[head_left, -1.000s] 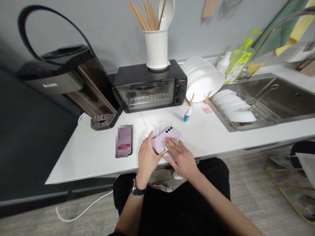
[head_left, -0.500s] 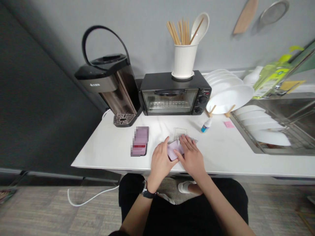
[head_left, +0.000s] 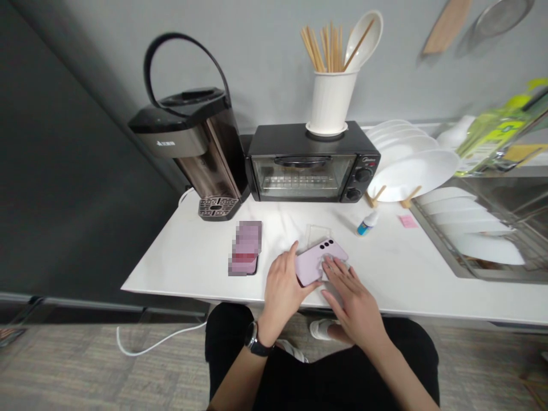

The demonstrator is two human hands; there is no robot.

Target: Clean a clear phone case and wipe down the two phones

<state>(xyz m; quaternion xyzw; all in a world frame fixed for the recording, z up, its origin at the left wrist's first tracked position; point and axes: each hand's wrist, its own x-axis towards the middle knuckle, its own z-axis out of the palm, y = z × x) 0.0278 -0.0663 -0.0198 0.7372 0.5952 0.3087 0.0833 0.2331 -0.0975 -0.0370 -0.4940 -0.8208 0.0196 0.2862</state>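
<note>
A lilac phone (head_left: 309, 266) lies back up near the counter's front edge, its dark camera lenses toward the upper right. My left hand (head_left: 281, 288) grips its left end between thumb and fingers. On the phone's back, my right hand (head_left: 355, 299) presses a small pale cloth (head_left: 326, 274) under its fingertips, which hide much of it. Just behind the phone sits a clear flat rectangular piece (head_left: 317, 233), perhaps a case or a box. Further right stands a small bottle (head_left: 367, 223) with a blue label and white top.
A pixelated phone-like item (head_left: 247, 242) lies to the left on the white counter (head_left: 180, 262). Behind are a water dispenser (head_left: 205, 148), a toaster oven (head_left: 299, 177) with a cup of chopsticks (head_left: 333, 100), and racked plates (head_left: 422, 171). A sink (head_left: 462, 268) is at right.
My right hand has slid down and right across the phone with the cloth, uncovering the camera lenses. My left hand keeps its grip. The view has shifted slightly.
</note>
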